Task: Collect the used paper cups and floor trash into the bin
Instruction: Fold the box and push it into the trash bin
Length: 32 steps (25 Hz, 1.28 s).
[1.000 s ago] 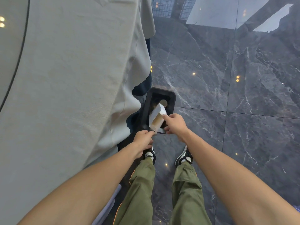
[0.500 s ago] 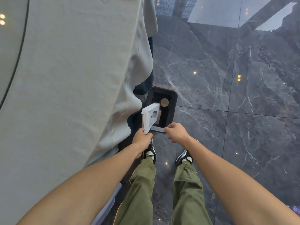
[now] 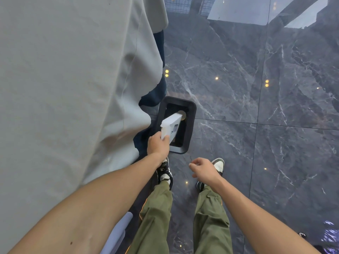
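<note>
A black rectangular bin [image 3: 190, 116] stands on the dark marble floor beside the table. My left hand [image 3: 157, 144] grips the near end of a white flat box [image 3: 169, 126], which is tilted over the bin's opening. A round tan object, perhaps a paper cup [image 3: 182, 114], shows inside the bin behind the box. My right hand [image 3: 202, 169] hangs free below and right of the bin, fingers loosely curled, holding nothing.
A table under a grey cloth [image 3: 73, 88] fills the left side, its hem hanging next to the bin. My two shoes [image 3: 165, 173] and green trouser legs are just below the bin. Glossy marble floor [image 3: 256, 107] stretches to the right.
My right hand has let go of the white box and dropped back toward my body. The left hand now holds the box alone and has tipped it lower over the bin.
</note>
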Each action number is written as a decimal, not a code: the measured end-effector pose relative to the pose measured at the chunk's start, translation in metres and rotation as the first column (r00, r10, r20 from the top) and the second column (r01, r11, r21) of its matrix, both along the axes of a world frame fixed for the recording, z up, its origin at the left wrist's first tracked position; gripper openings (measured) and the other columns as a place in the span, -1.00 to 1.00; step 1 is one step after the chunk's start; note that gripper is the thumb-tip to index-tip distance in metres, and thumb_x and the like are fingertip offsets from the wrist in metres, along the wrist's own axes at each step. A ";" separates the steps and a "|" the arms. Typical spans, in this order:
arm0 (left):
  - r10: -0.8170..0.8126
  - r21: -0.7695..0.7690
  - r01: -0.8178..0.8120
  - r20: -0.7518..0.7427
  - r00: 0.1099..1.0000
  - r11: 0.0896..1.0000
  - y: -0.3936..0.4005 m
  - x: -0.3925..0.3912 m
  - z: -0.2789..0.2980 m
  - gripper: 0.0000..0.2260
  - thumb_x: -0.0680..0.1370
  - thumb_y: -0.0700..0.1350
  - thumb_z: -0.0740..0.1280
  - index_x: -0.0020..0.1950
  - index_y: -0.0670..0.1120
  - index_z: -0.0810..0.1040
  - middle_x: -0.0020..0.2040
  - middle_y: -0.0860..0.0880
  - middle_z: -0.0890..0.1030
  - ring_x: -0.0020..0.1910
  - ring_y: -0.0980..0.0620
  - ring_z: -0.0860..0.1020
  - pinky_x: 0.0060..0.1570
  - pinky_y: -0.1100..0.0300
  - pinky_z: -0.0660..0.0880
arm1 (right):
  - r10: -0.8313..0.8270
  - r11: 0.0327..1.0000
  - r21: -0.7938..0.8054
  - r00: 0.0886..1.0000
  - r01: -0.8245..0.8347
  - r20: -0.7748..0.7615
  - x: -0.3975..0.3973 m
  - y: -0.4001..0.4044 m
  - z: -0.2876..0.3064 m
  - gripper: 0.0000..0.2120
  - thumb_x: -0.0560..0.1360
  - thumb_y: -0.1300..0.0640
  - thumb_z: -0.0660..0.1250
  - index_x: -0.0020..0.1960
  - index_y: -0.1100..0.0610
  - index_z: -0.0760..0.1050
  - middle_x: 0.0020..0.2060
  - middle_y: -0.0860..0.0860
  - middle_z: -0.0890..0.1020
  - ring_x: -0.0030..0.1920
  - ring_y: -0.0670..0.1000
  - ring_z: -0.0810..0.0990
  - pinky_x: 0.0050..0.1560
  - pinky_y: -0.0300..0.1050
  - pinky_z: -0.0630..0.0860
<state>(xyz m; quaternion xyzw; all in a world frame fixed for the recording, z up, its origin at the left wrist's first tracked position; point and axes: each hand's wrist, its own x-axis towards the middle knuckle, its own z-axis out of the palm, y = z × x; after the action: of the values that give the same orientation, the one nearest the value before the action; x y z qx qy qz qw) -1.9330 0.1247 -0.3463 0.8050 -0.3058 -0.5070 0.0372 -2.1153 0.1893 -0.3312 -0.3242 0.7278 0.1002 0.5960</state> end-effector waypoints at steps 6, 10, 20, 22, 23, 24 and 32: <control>-0.054 -0.062 0.066 0.177 0.983 0.996 -0.015 -0.019 0.021 -0.70 0.65 -0.02 0.28 -0.18 -0.19 0.58 0.05 -0.21 0.67 -0.14 -0.15 0.55 -0.37 0.18 0.26 | -0.023 0.999 0.022 1.000 0.023 -0.002 -0.010 -0.001 0.006 -0.81 0.53 -0.01 0.32 0.08 0.04 0.59 0.10 0.09 0.70 0.14 0.16 0.70 0.22 0.14 0.61; -0.204 -0.088 0.250 0.354 0.913 0.964 -0.008 -0.024 0.038 -0.66 0.70 0.03 0.24 0.10 -0.17 0.71 0.20 -0.05 0.55 -0.13 0.03 0.51 -0.31 0.26 0.27 | -0.044 0.999 0.028 0.999 0.043 0.013 -0.012 -0.010 0.008 -0.78 0.50 -0.04 0.30 0.07 0.03 0.58 0.09 0.08 0.69 0.12 0.16 0.70 0.18 0.14 0.60; -0.450 0.028 0.453 0.190 0.873 0.891 -0.005 -0.064 0.024 -0.65 0.73 -0.09 0.16 0.06 -0.29 0.65 0.06 -0.22 0.67 0.03 -0.20 0.66 -0.18 0.12 0.37 | -0.025 0.999 0.035 1.000 0.025 -0.018 -0.036 0.002 0.005 -0.66 0.50 -0.05 0.29 0.16 0.11 0.61 -0.07 -0.02 0.68 0.04 0.11 0.70 0.20 0.16 0.61; -0.502 0.049 0.503 0.191 0.843 0.863 -0.007 -0.070 0.023 -0.68 0.72 -0.12 0.17 0.07 -0.29 0.64 0.08 -0.23 0.67 0.06 -0.22 0.66 -0.17 0.10 0.38 | -0.035 0.999 0.038 0.999 0.036 -0.036 -0.045 0.007 0.007 -0.71 0.52 -0.02 0.30 0.14 0.10 0.60 -0.11 -0.03 0.69 0.00 0.10 0.72 0.16 0.12 0.63; -0.536 0.049 0.538 0.199 0.821 0.842 -0.008 -0.074 0.023 -0.70 0.72 -0.15 0.17 0.08 -0.30 0.64 0.09 -0.23 0.66 0.06 -0.23 0.66 -0.16 0.09 0.39 | -0.044 0.998 0.042 0.998 0.046 -0.046 -0.050 0.009 0.008 -0.75 0.54 0.00 0.30 0.13 0.09 0.60 -0.12 -0.03 0.69 -0.02 0.10 0.73 0.12 0.09 0.62; -0.576 0.045 0.581 0.206 0.791 0.813 -0.008 -0.077 0.023 -0.72 0.71 -0.18 0.18 0.09 -0.30 0.64 0.11 -0.24 0.65 0.08 -0.24 0.65 -0.13 0.06 0.40 | -0.054 0.997 0.045 0.997 0.056 -0.051 -0.054 0.012 0.009 -0.77 0.55 0.01 0.30 0.13 0.09 0.59 -0.11 -0.03 0.68 -0.03 0.10 0.74 0.09 0.07 0.61; -0.737 0.069 0.758 0.306 0.602 0.648 -0.006 -0.083 0.016 -0.80 0.69 -0.26 0.25 0.21 -0.27 0.63 0.17 -0.22 0.63 0.13 -0.23 0.67 0.02 0.03 0.58 | -0.071 0.996 0.056 0.996 0.074 -0.056 -0.073 0.025 0.005 -0.77 0.55 -0.03 0.31 0.13 0.04 0.60 -0.03 -0.05 0.68 -0.01 0.06 0.73 0.17 0.13 0.62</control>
<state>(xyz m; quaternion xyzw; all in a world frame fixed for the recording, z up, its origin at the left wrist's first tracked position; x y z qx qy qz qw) -2.0163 0.1187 -0.3302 0.6696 -0.6331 -0.3337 -0.1987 -2.1882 0.2146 -0.3257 -0.2774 0.7516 0.1083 0.5885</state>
